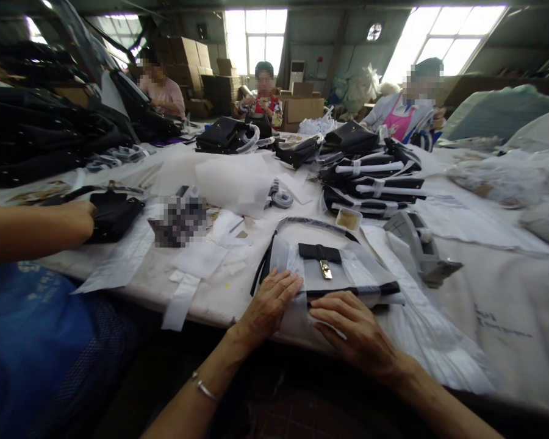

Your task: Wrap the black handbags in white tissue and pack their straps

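A black handbag point(321, 251) with a gold clasp lies in front of me on the table, partly covered by translucent white wrapping sheet point(311, 277). Its wrapped handle arches away from me. My left hand point(269, 299) rests on the near left side of the bag, fingers stretched out over the sheet. At the bag's near edge is my right hand point(352, 323), its fingers bent together over the border. A white sliver of the sheet shows between its thumb and fingers. The underside of the bag is hidden.
A grey tape dispenser point(421, 247) and a small tray point(349, 219) stand right of the bag. White sheets point(434, 329) lie along the right. Black bags point(370, 183) are piled behind. A co-worker's arm point(36, 231) reaches in from the left to another bag point(114, 213).
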{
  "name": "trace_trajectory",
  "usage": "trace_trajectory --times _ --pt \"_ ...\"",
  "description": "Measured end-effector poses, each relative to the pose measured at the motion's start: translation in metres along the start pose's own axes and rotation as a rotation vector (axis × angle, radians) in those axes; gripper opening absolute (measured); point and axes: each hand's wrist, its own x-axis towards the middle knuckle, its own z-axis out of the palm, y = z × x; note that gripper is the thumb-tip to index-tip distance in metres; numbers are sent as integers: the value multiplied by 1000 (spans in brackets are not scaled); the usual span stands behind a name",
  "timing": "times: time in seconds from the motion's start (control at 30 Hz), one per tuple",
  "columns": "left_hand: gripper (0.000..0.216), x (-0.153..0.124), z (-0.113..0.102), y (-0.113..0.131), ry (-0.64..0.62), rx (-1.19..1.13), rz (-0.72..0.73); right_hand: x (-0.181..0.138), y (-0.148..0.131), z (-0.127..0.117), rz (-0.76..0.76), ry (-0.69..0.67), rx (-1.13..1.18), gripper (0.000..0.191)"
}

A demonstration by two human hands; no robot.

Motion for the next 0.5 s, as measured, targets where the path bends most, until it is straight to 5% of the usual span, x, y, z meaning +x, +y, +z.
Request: trace_trajectory --times 0.33,0.5 --pt "71 0 -1 -6 -66 -58 -1 -15 -9 39 201 -32 44 40" --pt "73 0 -2 -6 -82 -54 -11 -9 -15 39 203 -92 78 42"
